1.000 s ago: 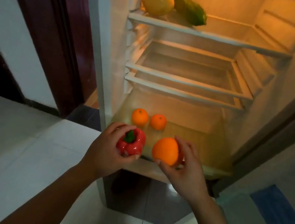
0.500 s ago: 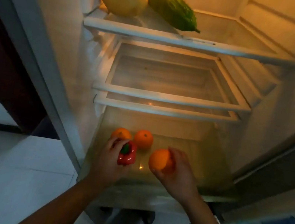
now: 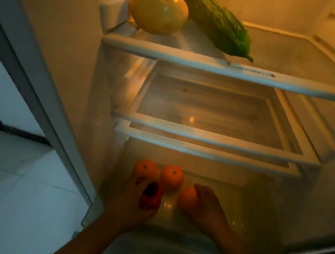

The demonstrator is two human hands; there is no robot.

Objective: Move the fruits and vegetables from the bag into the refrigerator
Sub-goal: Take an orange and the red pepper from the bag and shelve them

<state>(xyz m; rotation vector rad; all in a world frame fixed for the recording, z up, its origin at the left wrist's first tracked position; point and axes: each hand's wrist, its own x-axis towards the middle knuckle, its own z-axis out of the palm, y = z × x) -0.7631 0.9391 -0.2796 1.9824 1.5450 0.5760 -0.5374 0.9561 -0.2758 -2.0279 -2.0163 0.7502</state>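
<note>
**Both hands holding produce low inside the refrigerator**

The person is reaching both arms into the bottom compartment of the open refrigerator [image 3: 53, 19]. The left hand [image 3: 125, 201] is curling its fingers around a red pepper [image 3: 151, 198] and holding it low in that compartment, toward the refrigerator's left wall. Whether the pepper is touching the refrigerator's floor cannot be told, since the light there is dim. The right hand [image 3: 206, 211] is gripping an orange [image 3: 187, 199], with the fingers wrapping over its top and far side. It is holding the fruit near the middle of the refrigerator's bottom compartment.

Two smaller oranges are sitting on the floor of the same compartment, further back. The first small orange [image 3: 145, 168] is lying nearer the refrigerator's left wall, and the second small orange [image 3: 172, 176] is lying just beside it toward the refrigerator's middle.

On the refrigerator's top shelf [image 3: 195, 61] a round yellow fruit [image 3: 158, 11] is resting at the left end. A bumpy green bitter gourd [image 3: 217, 24] is lying at an angle just beside it, its tip pointing toward the shelf's front rim.
</note>
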